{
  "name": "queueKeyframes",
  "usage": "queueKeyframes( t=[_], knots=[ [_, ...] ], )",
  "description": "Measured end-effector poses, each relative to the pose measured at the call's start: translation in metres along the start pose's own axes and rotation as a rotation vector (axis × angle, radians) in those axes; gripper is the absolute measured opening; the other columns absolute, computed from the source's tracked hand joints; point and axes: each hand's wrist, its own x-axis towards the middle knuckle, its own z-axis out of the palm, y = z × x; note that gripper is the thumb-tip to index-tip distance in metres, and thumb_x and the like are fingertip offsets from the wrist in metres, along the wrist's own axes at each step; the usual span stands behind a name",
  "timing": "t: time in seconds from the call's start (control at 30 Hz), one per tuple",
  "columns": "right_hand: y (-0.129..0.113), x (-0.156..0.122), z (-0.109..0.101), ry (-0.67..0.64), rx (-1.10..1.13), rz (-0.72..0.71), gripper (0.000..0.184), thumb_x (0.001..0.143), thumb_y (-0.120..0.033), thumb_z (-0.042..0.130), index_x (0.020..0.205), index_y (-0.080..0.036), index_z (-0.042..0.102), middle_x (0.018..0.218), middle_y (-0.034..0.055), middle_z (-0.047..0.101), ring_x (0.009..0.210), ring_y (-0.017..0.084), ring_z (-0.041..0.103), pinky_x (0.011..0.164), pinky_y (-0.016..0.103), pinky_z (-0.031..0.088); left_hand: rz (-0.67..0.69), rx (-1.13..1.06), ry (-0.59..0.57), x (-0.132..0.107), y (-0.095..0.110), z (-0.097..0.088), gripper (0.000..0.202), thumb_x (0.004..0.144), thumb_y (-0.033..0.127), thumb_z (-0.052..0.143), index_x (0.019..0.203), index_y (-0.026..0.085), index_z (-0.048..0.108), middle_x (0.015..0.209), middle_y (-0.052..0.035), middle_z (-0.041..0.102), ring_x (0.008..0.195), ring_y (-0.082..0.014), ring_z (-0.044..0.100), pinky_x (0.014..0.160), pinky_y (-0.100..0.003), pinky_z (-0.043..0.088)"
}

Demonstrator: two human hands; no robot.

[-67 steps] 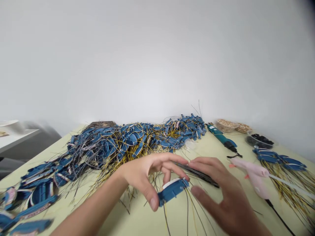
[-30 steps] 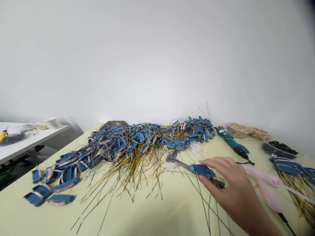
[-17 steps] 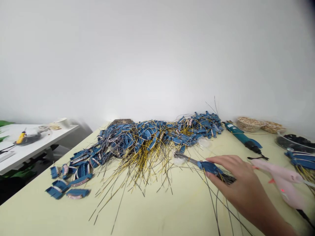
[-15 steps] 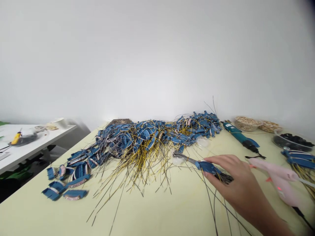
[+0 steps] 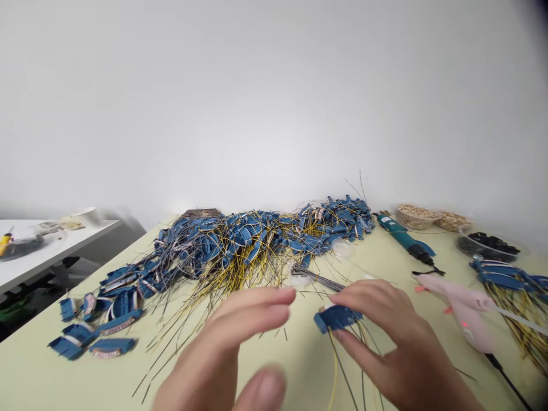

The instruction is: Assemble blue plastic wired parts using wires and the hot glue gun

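Between the thumb and fingers of my right hand [image 5: 385, 337] is a blue plastic piece [image 5: 336, 318], with yellow and dark wires hanging from it toward the table's front. My left hand [image 5: 231, 348] is to the left of it, fingers stretched and thumb apart, holding nothing. Behind my right hand lies a bundle of grey wires [image 5: 323, 278]. Beyond both hands spreads a large heap of blue pieces with yellow and grey wires [image 5: 244, 234].
Loose blue pieces [image 5: 112, 347] lie at the left. On the right are a pink glue gun [image 5: 462, 305], a teal electric screwdriver [image 5: 400, 234], a bowl of black parts [image 5: 490, 245], a tub of small beige parts [image 5: 415, 216] and more wired blue pieces [image 5: 505, 277]. A white table [image 5: 77, 245] stands far left.
My left hand has come into view from below. My right hand has moved slightly left and down with the blue piece, which is now apart from the grey wire bundle. The view has shifted slightly right.
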Motion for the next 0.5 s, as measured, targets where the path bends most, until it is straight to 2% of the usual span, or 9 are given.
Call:
queueKeyframes(
  t=[0.1,0.17,0.33,0.4,0.47,0.5],
  knots=[
    [-0.011,0.006,-0.007,0.023,0.04,-0.084,0.028,0.081,-0.015,0.064,0.107,-0.023,0.06,0.096,-0.0007,0.073,0.096,0.019,0.063,0.086,0.033,0.044,0.144,0.084,-0.197,0.023,-0.009,0.01,0.039,0.087,0.008,0.061,0.121,0.028,0.062,0.12,-0.0065,0.065,0.11,-0.0225,0.061,0.093,-0.036,0.051],
    [-0.015,0.008,-0.01,0.041,0.038,-0.111,0.025,0.081,-0.014,0.064,0.104,-0.023,0.061,0.092,-0.0012,0.073,0.091,0.017,0.065,0.083,0.031,0.046,0.168,0.104,-0.3,0.029,-0.017,0.015,0.038,0.085,0.01,0.067,0.119,0.025,0.063,0.114,-0.0083,0.067,0.106,-0.0236,0.062,0.092,-0.038,0.05],
    [-0.017,0.005,-0.009,0.069,-0.024,-0.071,0.032,0.083,-0.016,0.061,0.115,-0.019,0.057,0.096,0.002,0.074,0.093,0.018,0.066,0.084,0.03,0.048,0.141,0.027,-0.377,0.026,-0.029,0.026,0.033,0.085,0.015,0.071,0.116,0.023,0.064,0.109,-0.0078,0.071,0.101,-0.0224,0.063,0.093,-0.037,0.046],
    [-0.015,0.003,-0.008,0.055,-0.03,-0.052,0.038,0.084,-0.015,0.059,0.122,-0.017,0.054,0.097,0.0017,0.075,0.095,0.019,0.064,0.086,0.03,0.047,0.058,-0.024,-0.386,0.028,-0.031,0.028,0.025,0.089,0.016,0.065,0.113,0.023,0.066,0.105,-0.006,0.071,0.097,-0.0199,0.063,0.09,-0.034,0.046],
    [-0.014,0.001,-0.006,0.026,-0.022,-0.081,0.041,0.085,-0.013,0.059,0.126,-0.016,0.053,0.098,0.0011,0.075,0.096,0.019,0.062,0.087,0.03,0.045,-0.14,-0.113,-0.414,0.033,-0.033,0.029,0.015,0.093,0.022,0.061,0.106,0.022,0.069,0.098,-0.0047,0.07,0.092,-0.0182,0.062,0.085,-0.032,0.045],
    [-0.013,0.0,-0.005,0.01,-0.012,-0.106,0.041,0.085,-0.011,0.058,0.126,-0.016,0.054,0.1,0.0009,0.075,0.097,0.019,0.061,0.087,0.03,0.043,-0.28,-0.202,-0.434,0.036,-0.034,0.03,0.013,0.093,0.027,0.062,0.1,0.021,0.07,0.093,-0.0041,0.07,0.088,-0.0175,0.061,0.082,-0.03,0.045]
  ],
)
